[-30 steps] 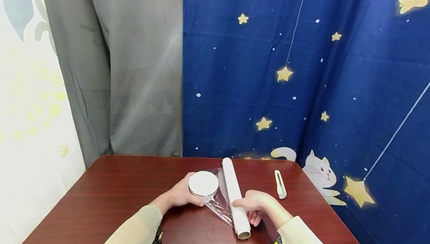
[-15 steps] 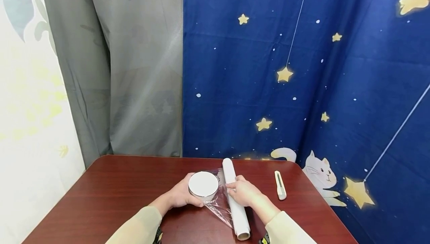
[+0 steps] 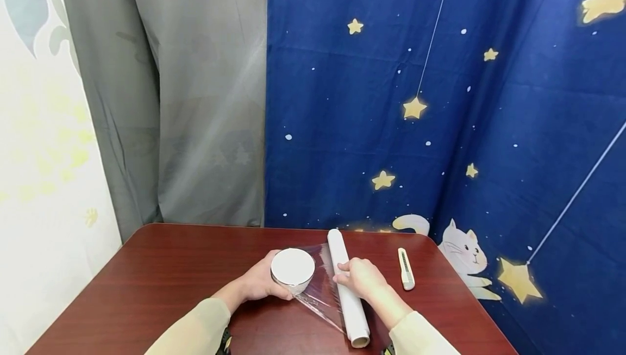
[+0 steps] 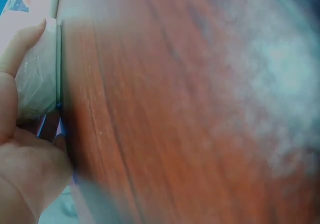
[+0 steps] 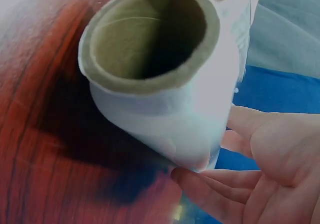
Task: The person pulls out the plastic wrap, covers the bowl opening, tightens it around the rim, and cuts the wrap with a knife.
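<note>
My left hand [image 3: 264, 280] grips the side of a round white container [image 3: 293, 267] with a flat white top. Crinkled clear film covers the container's side [image 4: 37, 78] in the left wrist view. A sheet of plastic wrap [image 3: 320, 290] stretches from it to a roll of plastic wrap [image 3: 354, 311], which lies lengthwise on the table to its right. Around the middle of that roll, my right hand [image 3: 362, 278] holds on with thumb and fingers. The roll's hollow cardboard core [image 5: 150, 33] faces the right wrist camera. Some left-hand fingers are hidden behind the container.
A white utility knife [image 3: 406, 269] lies on the red-brown wooden table [image 3: 171, 268], right of my right hand. Grey and blue star-patterned curtains [image 3: 342, 126] hang behind the table's far edge.
My right hand has moved farther along the roll, away from me, and changed its hold. The roll has shifted slightly right, widening the stretch of film. The left hand keeps its grip.
</note>
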The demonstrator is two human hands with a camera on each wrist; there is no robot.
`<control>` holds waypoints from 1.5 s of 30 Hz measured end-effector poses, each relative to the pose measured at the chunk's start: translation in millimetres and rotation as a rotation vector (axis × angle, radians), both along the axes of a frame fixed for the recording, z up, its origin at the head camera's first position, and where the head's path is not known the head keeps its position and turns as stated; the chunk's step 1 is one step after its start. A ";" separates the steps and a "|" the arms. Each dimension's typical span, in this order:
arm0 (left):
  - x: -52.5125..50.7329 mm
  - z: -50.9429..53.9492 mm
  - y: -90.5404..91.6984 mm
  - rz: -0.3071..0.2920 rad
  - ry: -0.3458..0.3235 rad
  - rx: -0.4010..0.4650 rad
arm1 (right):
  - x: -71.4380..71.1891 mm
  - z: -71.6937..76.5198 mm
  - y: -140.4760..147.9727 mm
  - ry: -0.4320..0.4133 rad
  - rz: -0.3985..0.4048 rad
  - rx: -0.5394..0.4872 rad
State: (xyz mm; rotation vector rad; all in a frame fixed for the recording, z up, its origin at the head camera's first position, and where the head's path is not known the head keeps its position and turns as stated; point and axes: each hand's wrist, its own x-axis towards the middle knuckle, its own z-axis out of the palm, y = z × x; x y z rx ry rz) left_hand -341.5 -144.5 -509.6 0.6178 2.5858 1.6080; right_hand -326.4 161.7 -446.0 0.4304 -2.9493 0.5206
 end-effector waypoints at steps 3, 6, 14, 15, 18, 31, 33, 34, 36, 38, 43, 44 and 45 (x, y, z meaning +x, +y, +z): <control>-0.6 0.8 -1.3 -0.005 0.001 0.004 | 0.7 0.7 2.0 0.037 -0.033 0.030; -1.2 0.7 -2.6 -0.003 0.007 -0.002 | 1.6 0.8 3.9 0.061 -0.066 0.065; -1.6 -1.5 -5.3 0.002 0.024 -0.016 | 3.7 4.2 13.1 0.035 -0.100 0.101; -1.6 -1.6 -5.3 0.000 0.024 -0.015 | 3.7 5.5 13.8 0.024 -0.105 0.104; -1.6 -1.8 -5.0 -0.002 0.022 -0.012 | 3.0 7.5 15.9 0.005 -0.110 0.132; -3.4 -1.9 -6.2 -0.010 0.032 -0.015 | -0.3 1.7 19.2 -0.006 -0.095 0.105; -4.1 -1.6 -7.8 -0.009 0.038 -0.020 | -9.2 -11.8 28.6 0.027 -0.069 0.071; -4.5 -1.5 -8.7 -0.010 0.042 -0.023 | -11.3 -14.7 31.3 0.026 -0.064 0.055; -5.3 -1.5 -10.4 -0.008 0.051 -0.032 | -15.2 -19.5 35.5 0.026 -0.059 0.030; -5.9 -1.6 -11.9 -0.003 0.061 -0.043 | -12.5 -17.1 34.6 0.035 -0.058 0.019; -6.0 -1.6 -13.7 0.008 0.059 -0.047 | 0.0 0.2 27.4 -0.008 -0.087 0.008; -6.0 -1.6 -13.9 0.009 0.057 -0.045 | 0.7 1.2 27.4 -0.010 -0.088 0.012; -6.1 -1.5 -14.0 0.010 0.055 -0.043 | 1.0 1.4 27.8 -0.011 -0.089 0.013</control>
